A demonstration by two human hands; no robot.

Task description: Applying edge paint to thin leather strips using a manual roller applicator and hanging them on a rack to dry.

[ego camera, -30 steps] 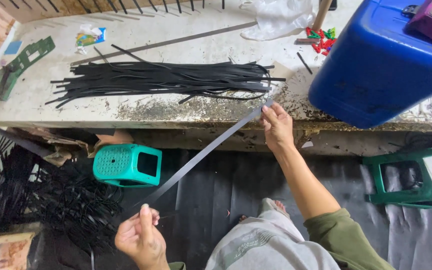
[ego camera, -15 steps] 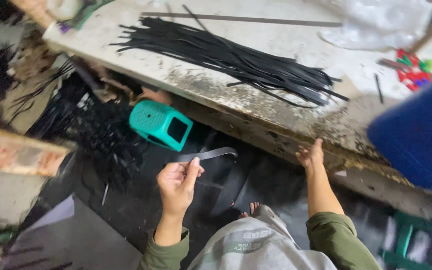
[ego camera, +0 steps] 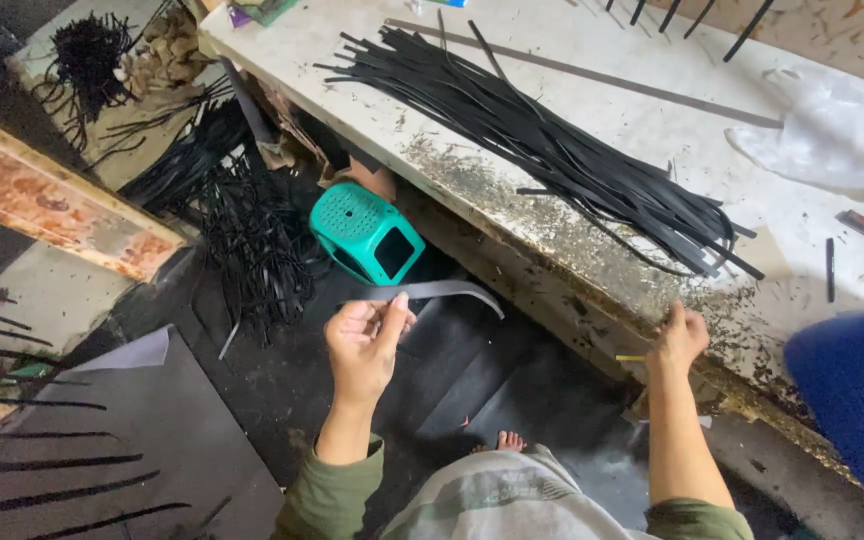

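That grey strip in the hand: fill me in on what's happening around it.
A person in green sleeves pinches one end of a thin, flat grey strip in the left hand; the rest curves free above the dark floor. The right hand rests at the worn edge of the long pale workbench, gripping something small and yellowish. A bundle of long black strips lies on the bench. A teal plastic stool sits tipped below it, beside a loose heap of black strips.

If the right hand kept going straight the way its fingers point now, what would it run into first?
The right hand already rests at the worn front edge of the white workbench. Going straight on over the top, it would probably first reach the ends of the bundle of black strips, though depth is hard to judge.
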